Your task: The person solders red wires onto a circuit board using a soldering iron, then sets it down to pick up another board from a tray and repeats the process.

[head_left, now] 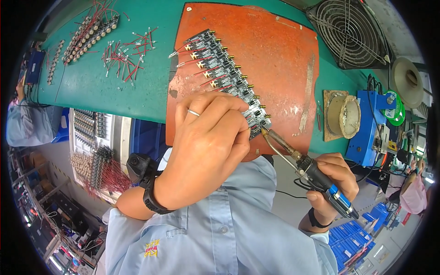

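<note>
A panel of small circuit boards (233,73) lies slanting across an orange-red mat (279,55). Brass-coloured pins line its right side, and thin red wires stick out along its left. Over its near end is my left hand (208,133), thumb and fingers pinched together; what they grip is hidden behind them. My right hand (338,181) is wrapped round the handle of a soldering iron (316,173), which has a thin metal tube running alongside its shaft. The iron's tip meets the near end of the panel, just right of my left fingertips.
Loose red-wired parts (126,57) and finished-looking panels (91,34) lie on the green bench (151,91). To the right stand a round pot (349,117), a blue box (364,130), a green spool (398,110) and a caged fan (348,32). A loaded white tray (110,126) sits left.
</note>
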The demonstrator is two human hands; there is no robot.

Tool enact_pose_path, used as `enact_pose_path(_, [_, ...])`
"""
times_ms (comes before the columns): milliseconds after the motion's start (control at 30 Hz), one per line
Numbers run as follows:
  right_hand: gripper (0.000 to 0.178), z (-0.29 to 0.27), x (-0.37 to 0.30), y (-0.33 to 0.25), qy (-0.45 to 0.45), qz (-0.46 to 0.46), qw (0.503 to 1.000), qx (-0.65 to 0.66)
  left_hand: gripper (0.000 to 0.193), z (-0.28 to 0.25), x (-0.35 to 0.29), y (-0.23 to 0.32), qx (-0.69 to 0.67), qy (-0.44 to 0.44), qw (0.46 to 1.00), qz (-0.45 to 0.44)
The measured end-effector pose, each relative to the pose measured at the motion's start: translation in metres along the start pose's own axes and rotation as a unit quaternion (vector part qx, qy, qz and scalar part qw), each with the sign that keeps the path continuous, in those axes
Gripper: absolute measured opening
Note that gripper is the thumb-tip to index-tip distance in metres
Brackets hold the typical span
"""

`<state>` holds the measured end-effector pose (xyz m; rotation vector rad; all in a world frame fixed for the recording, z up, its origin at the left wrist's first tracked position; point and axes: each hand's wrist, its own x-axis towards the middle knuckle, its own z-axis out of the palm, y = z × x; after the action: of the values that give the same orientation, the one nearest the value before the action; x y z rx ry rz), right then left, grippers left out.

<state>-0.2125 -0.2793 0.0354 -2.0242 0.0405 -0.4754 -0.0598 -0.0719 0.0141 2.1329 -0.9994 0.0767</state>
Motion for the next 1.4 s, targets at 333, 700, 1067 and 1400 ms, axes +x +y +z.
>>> enact_pose_path(333, [0.051,-0.002,-0.002,0.006,0.021,-0.03,0.999,0.015,0.01,-0.01,0.0,0.002,0.005,-0.037,0.999,-0.015])
enact_pose_path(700, [0.057,0.043,0.005,0.033,0.242,0.057,0.959,0.135,0.01,-0.1,0.025,-0.059,0.081,0.111,0.99,-0.026])
enact_pose_path(1067, [0.05,0.041,0.006,0.073,0.254,-0.009,0.94,0.23,0.024,-0.058,0.057,-0.064,0.0,0.024,0.998,-0.064])
enact_pose_path(1400, [0.048,0.043,0.008,0.066,0.247,0.016,0.93,0.273,0.036,-0.061,0.068,-0.067,0.082,-0.051,0.994,-0.048])
